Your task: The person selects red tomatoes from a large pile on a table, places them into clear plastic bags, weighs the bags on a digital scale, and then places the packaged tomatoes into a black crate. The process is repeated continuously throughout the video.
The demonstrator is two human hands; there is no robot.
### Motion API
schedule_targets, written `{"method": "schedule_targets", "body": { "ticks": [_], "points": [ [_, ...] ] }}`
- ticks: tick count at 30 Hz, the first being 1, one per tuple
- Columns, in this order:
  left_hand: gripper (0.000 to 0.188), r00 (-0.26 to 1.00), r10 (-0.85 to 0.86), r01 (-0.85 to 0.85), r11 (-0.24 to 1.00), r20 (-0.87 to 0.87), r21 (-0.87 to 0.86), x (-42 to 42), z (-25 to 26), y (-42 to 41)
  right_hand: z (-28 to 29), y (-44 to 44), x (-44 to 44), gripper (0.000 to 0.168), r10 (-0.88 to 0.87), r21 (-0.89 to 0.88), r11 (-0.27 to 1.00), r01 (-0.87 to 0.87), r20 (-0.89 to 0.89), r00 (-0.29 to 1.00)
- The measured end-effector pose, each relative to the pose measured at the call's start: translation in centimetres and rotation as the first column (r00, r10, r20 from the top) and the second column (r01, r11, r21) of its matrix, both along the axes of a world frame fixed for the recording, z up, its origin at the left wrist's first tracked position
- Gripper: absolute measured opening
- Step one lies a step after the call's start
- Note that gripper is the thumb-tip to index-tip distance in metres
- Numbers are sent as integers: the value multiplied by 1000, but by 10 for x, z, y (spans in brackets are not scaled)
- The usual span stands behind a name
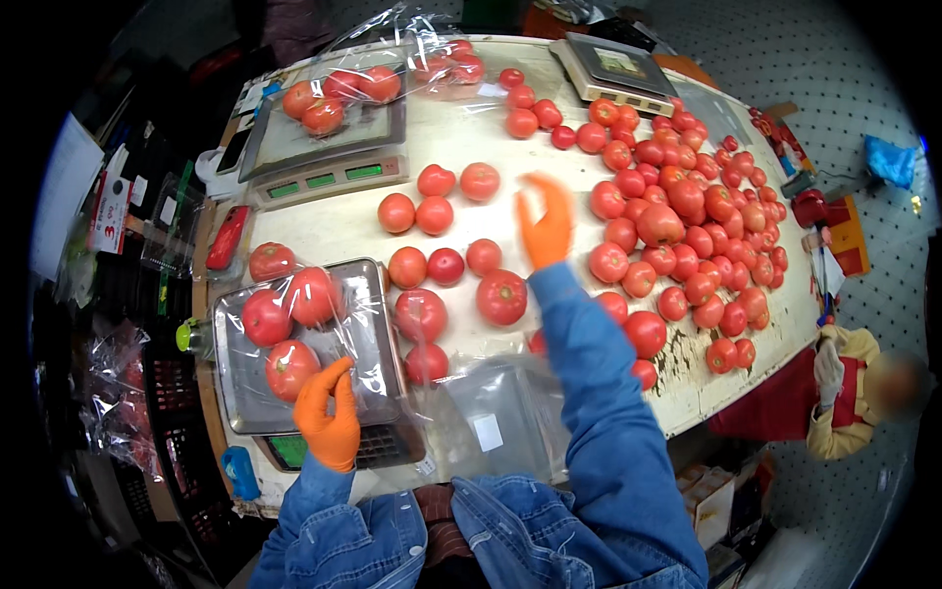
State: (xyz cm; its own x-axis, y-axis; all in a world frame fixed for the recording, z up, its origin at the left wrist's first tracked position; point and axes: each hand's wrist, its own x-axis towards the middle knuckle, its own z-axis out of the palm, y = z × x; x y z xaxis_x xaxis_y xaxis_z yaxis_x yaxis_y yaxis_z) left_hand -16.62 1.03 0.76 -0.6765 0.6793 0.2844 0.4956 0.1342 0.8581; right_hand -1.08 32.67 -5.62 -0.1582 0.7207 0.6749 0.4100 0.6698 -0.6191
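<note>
My left hand (329, 416), in an orange glove, pinches the edge of a clear plastic bag (346, 324) over the near scale (243, 408). Under and in the film are several tomatoes (267, 318); from this angle I cannot tell which lie fully inside. My right hand (546, 219), gloved in orange too and blurred, hangs over the white table (456, 250) with thumb and fingers apart and nothing between them. It is between a loose group of tomatoes (480, 182) on its left and the large tomato pile (684, 199) on its right.
Another scale (331, 180) bears bagged tomatoes at the far left, and a third scale (618, 70) stands at the back. Flat clear bags (500, 397) lie before me. A red phone (228, 237) rests by the left edge. A person (846, 383) stands at the right.
</note>
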Motion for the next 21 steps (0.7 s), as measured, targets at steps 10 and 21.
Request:
{"method": "schedule_targets", "body": {
  "ticks": [10, 21],
  "points": [
    [20, 961, -65, 51, 997, -269, -57, -9, 10, 1, -80, 162, 97, 35, -158, 57, 760, 647, 983, 99],
    [16, 957, -123, 171, 971, -264, 167, -15, -9, -4, -35, 8, 30, 43, 218, -252, 965, -77, 601, 769]
  ]
}}
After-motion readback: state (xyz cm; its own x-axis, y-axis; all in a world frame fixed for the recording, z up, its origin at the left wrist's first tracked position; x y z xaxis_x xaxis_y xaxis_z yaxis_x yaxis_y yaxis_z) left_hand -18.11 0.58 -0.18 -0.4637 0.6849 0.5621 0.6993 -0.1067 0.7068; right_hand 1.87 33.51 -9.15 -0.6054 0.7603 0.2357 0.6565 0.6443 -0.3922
